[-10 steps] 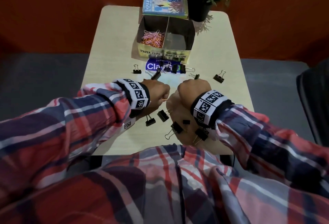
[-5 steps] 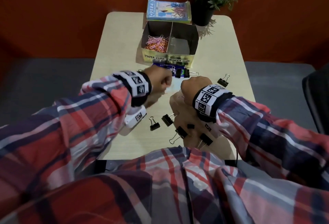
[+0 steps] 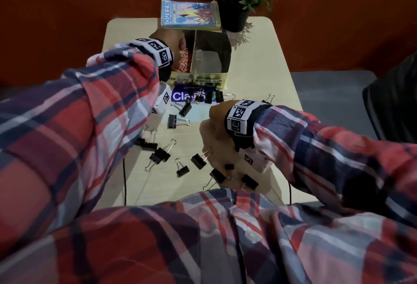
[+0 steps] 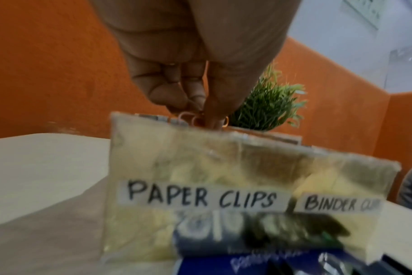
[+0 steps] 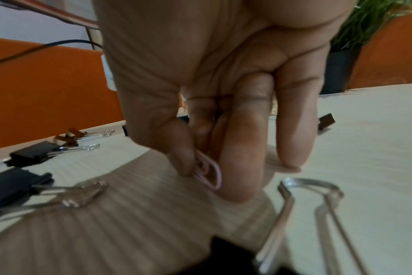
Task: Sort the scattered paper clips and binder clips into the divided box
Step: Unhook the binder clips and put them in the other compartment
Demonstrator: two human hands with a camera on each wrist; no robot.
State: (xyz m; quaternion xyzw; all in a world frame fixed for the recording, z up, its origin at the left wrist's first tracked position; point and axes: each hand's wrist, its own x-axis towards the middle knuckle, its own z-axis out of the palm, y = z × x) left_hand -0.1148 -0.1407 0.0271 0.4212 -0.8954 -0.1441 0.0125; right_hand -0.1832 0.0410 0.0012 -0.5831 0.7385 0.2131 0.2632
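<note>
Right wrist view shows the right hand [image 5: 214, 104] low over the pale wooden table [image 5: 365, 158], thumb and fingers pinching pink wire paper clips [image 5: 211, 174]; the left hand [image 4: 200, 61] reaches over the yellow divided cardboard box [image 4: 200, 167], fingertips pinching a few more clips [image 4: 195, 119] above the compartment labelled PAPER CLIPS; black binder clips [image 3: 198, 161] lie scattered on the table around the right hand; some rest on a blue packet [image 3: 180, 96] just before the box.
</note>
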